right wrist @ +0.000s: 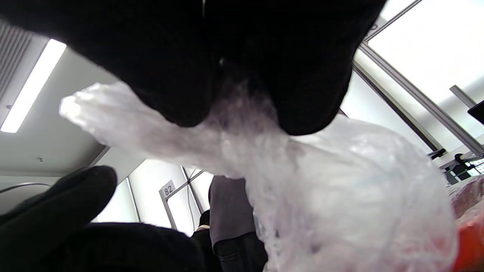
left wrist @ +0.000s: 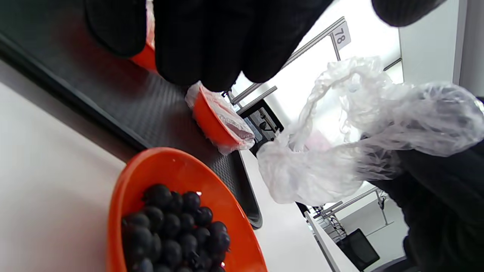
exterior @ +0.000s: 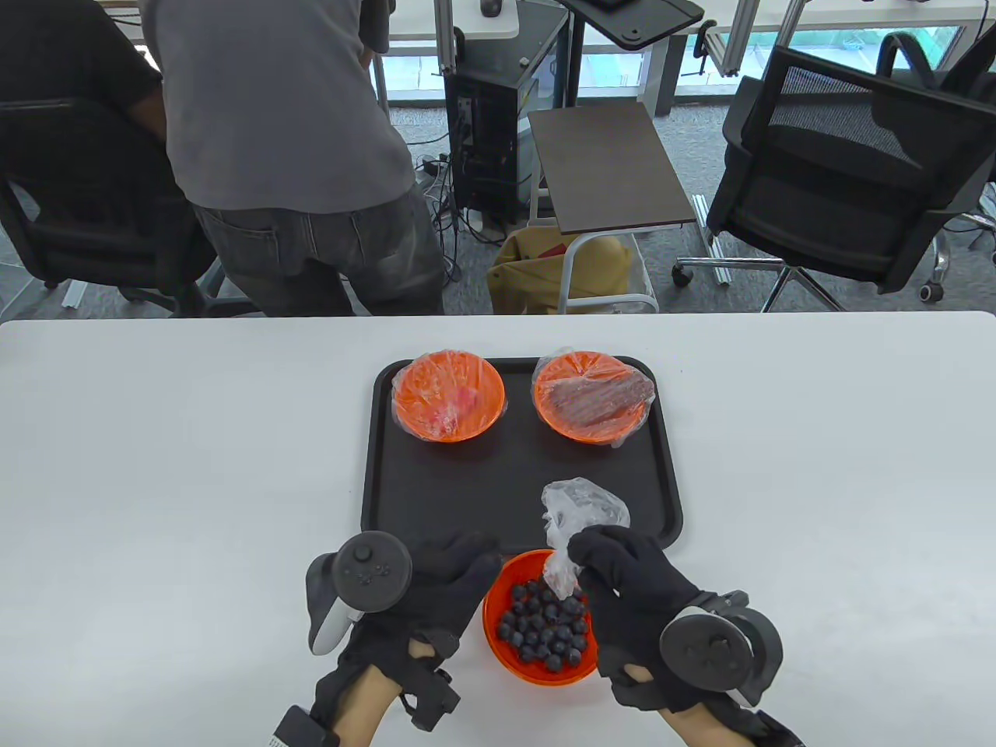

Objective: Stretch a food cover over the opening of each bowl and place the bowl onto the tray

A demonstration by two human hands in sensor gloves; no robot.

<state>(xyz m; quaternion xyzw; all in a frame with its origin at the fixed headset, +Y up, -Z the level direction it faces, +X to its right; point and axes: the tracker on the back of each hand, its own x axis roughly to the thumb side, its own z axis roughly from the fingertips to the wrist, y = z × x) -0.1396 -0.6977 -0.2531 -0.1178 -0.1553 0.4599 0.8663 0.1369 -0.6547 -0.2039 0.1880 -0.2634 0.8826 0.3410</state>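
Two covered bowls (exterior: 448, 398) (exterior: 591, 397) sit far on the tray (exterior: 389, 498). The third bowl (exterior: 540, 618), uncovered, rests on the tabletop (exterior: 156, 467) just near of the tray. Right hand (exterior: 634, 580) pinches the bunched food cover (exterior: 580, 513) above it; left hand (exterior: 443, 580), fingers relaxed, holds nothing. Next, likely: both hands spread the cover over the rim.

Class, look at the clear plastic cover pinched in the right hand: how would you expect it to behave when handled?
Probably floppy: the cover hangs crumpled from the right hand, holding no shape. Likely very light, since a fingertip pinch carries it. It may cling or bunch when spread over the berry bowl.
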